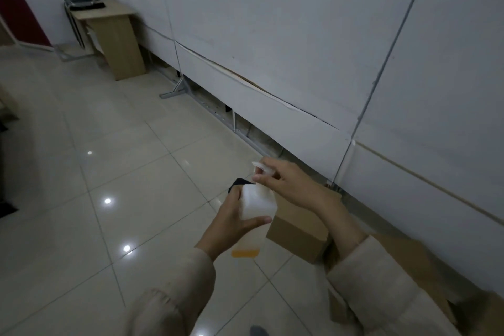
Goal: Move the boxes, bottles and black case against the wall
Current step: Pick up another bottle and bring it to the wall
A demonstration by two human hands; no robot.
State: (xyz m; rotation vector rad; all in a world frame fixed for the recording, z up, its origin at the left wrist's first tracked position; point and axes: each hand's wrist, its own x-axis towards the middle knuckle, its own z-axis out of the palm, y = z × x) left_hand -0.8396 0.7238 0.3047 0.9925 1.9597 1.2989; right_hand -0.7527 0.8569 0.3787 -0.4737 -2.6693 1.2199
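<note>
Up in mid-air, the left hand [231, 219] wraps its fingers [257, 221] round a translucent white bottle [257, 206] holding a little orange liquid, while the right hand [283, 181] pinches the pump top [261, 168]. Just behind the left fingers a cardboard box [297, 229] sits on the floor [109, 172] against the wall [300, 49]; a larger box [414, 262] lies beneath the right sleeve.

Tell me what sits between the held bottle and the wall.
In the head view, a cardboard box on the floor lies between the bottle and the wall, right beside the bottle.
</note>
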